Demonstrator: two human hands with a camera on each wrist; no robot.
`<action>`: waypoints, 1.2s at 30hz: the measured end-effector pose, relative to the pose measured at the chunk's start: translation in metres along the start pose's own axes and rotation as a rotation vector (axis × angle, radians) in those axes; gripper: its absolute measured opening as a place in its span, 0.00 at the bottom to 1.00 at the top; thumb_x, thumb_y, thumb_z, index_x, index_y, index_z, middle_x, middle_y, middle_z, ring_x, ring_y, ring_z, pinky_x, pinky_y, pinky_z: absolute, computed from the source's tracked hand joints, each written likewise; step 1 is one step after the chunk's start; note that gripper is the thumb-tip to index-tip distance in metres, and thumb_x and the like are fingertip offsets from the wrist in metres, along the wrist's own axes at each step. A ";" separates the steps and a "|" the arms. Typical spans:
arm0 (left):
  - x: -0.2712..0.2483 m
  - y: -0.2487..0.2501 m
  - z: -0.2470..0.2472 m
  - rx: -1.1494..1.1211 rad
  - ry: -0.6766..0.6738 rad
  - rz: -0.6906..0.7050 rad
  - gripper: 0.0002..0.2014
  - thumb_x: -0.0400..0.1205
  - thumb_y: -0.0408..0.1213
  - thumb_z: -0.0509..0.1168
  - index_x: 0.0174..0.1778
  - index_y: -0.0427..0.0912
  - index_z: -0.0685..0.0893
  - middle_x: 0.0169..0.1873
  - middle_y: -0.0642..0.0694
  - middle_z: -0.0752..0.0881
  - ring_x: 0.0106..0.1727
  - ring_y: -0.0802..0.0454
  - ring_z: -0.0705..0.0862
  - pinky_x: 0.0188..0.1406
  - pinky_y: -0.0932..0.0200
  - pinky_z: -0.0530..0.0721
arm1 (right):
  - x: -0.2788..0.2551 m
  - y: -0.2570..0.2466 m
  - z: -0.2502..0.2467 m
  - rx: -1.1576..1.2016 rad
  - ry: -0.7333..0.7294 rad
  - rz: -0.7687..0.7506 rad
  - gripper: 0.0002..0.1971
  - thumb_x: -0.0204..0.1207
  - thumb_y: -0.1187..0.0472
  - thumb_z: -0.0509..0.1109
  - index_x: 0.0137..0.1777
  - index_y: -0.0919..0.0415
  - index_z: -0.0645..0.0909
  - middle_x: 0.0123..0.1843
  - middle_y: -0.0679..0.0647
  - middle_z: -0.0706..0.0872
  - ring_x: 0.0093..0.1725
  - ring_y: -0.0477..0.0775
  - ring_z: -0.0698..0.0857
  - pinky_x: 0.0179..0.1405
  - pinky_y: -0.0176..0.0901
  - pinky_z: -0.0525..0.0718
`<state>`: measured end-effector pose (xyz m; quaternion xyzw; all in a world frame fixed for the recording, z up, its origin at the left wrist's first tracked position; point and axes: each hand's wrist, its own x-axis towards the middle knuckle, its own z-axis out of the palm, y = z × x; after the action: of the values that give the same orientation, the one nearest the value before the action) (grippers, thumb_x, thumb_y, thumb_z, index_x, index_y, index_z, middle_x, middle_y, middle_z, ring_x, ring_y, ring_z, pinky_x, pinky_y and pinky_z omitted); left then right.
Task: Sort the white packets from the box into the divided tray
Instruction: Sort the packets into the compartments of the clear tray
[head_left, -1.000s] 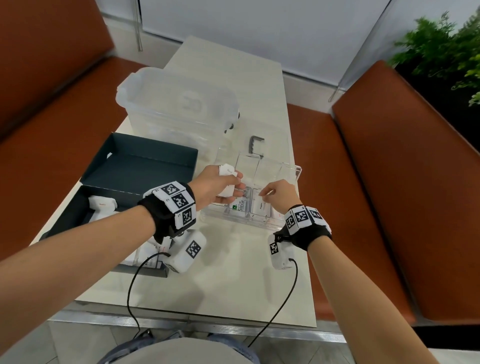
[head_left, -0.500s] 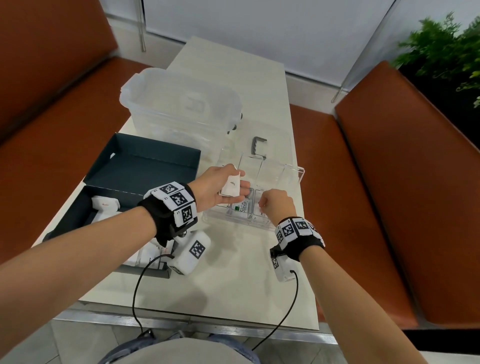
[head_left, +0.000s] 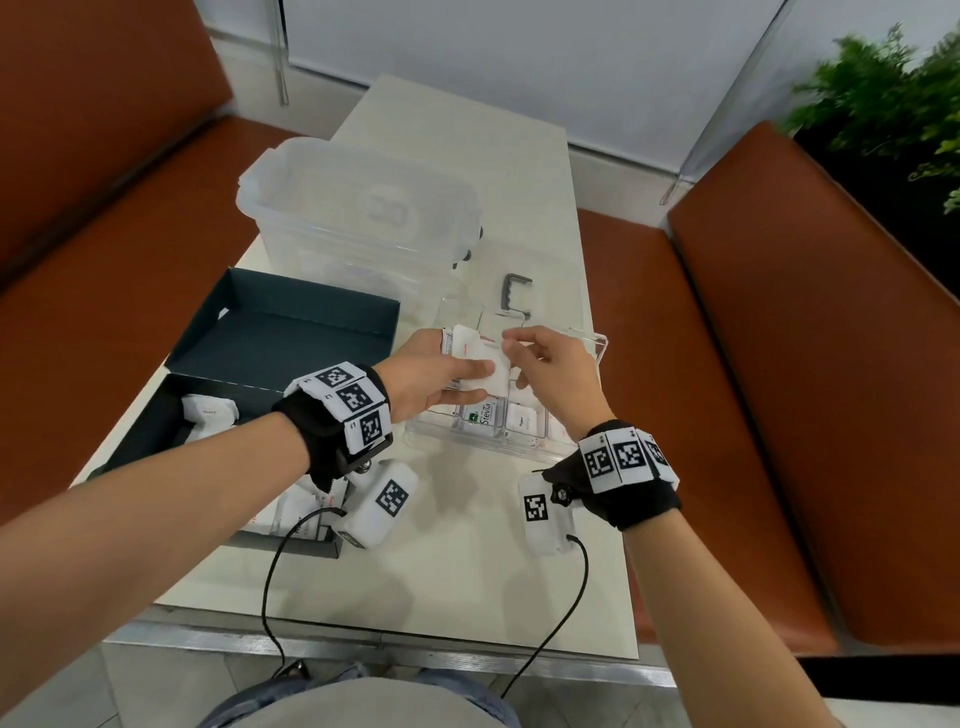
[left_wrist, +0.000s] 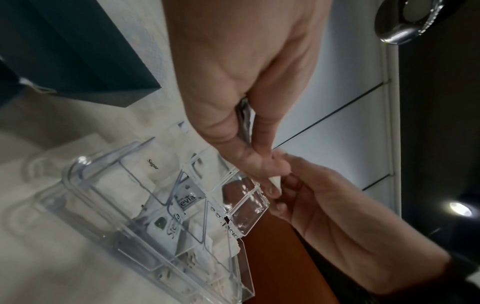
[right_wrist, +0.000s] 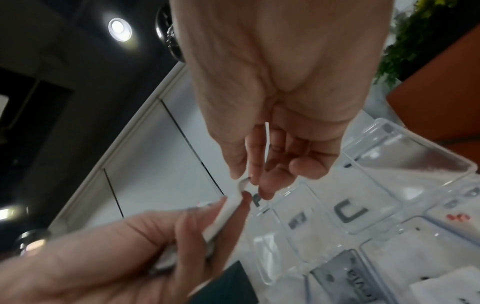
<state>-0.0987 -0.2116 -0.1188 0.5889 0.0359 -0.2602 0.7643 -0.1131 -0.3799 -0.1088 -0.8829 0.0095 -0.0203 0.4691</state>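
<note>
My right hand (head_left: 558, 374) has come up out of the divided tray (head_left: 597, 345) since a second ago and now meets my left hand (head_left: 428, 382) just above it. The left grip is curled round a small stack of white packets (head_left: 480, 364); the right thumb and fingers are pinching the top packet's edge (peeling one off, I judge). More packets lie in the dark box (head_left: 291, 332), left of the tray, so sorting isn't finished.
</note>
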 end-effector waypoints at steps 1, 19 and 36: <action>0.000 0.000 0.000 0.049 0.009 0.019 0.13 0.77 0.26 0.73 0.57 0.35 0.85 0.50 0.41 0.90 0.46 0.51 0.90 0.34 0.62 0.88 | -0.001 -0.003 -0.001 0.023 -0.021 0.001 0.07 0.79 0.56 0.70 0.54 0.53 0.86 0.34 0.46 0.87 0.27 0.36 0.83 0.30 0.25 0.77; -0.005 0.018 -0.023 0.251 0.123 0.102 0.06 0.78 0.27 0.72 0.49 0.39 0.85 0.30 0.45 0.84 0.26 0.58 0.82 0.26 0.66 0.83 | 0.009 -0.025 0.006 0.130 -0.119 0.166 0.12 0.75 0.56 0.74 0.58 0.56 0.82 0.43 0.52 0.88 0.34 0.43 0.83 0.28 0.33 0.78; -0.024 0.017 -0.064 0.047 0.250 0.060 0.09 0.82 0.31 0.68 0.57 0.34 0.83 0.42 0.40 0.88 0.26 0.57 0.82 0.28 0.66 0.83 | 0.027 -0.007 0.083 -0.338 -0.176 0.198 0.13 0.77 0.72 0.64 0.59 0.66 0.84 0.54 0.67 0.88 0.43 0.61 0.89 0.47 0.50 0.88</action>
<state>-0.0961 -0.1410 -0.1147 0.6353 0.1072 -0.1628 0.7473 -0.0821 -0.3087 -0.1487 -0.9421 0.0583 0.1049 0.3132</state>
